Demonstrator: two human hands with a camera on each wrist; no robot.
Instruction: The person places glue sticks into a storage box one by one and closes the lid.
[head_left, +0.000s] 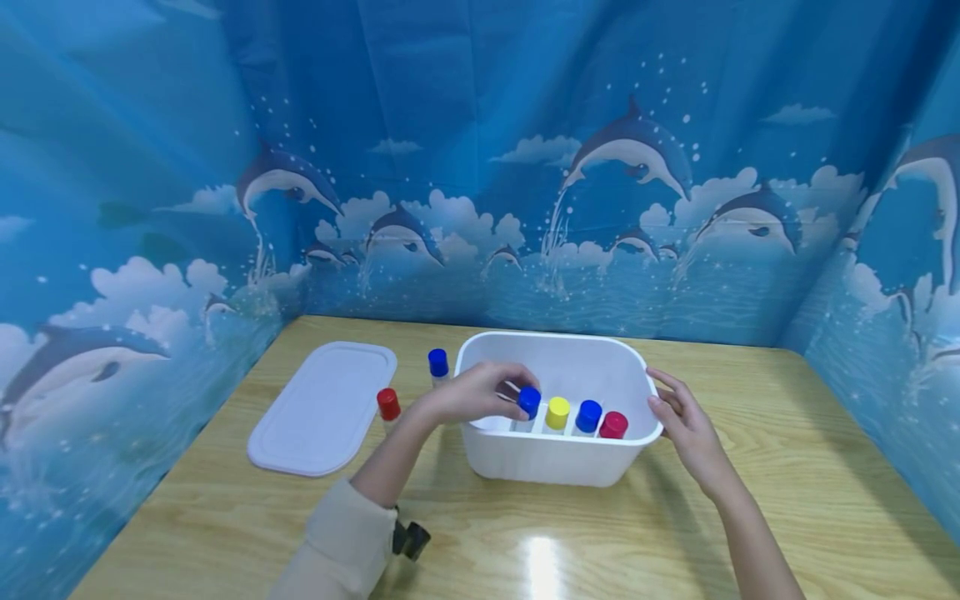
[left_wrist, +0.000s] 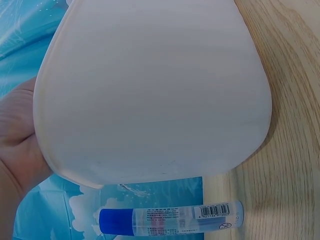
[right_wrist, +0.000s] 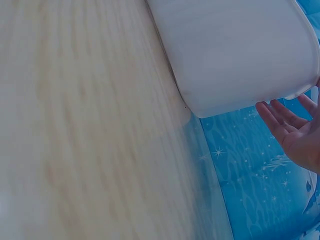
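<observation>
A white plastic box (head_left: 536, 462) stands on the table. My left hand (head_left: 480, 392) reaches over its left rim and pinches a blue-capped clear bottle (head_left: 528, 402) inside, near the front wall. To the right of it in the box are a yellow-capped bottle (head_left: 557, 413), another blue-capped bottle (head_left: 588, 417) and a red-capped bottle (head_left: 613, 425). At the box's right end my right hand (head_left: 693, 442) grips the rim, thumb at the edge and other fingers outside. In the right wrist view its fingers (right_wrist: 282, 122) touch the end wall. The held bottle's lower part is hidden.
Left of the box stand a blue-capped bottle (head_left: 438, 365), labelled and clear in the left wrist view, and a red-capped bottle (head_left: 388, 406) partly behind my left arm. A white lid (head_left: 322, 408) lies farther left. A dolphin-print curtain (head_left: 480, 167) surrounds the wooden table (head_left: 750, 392).
</observation>
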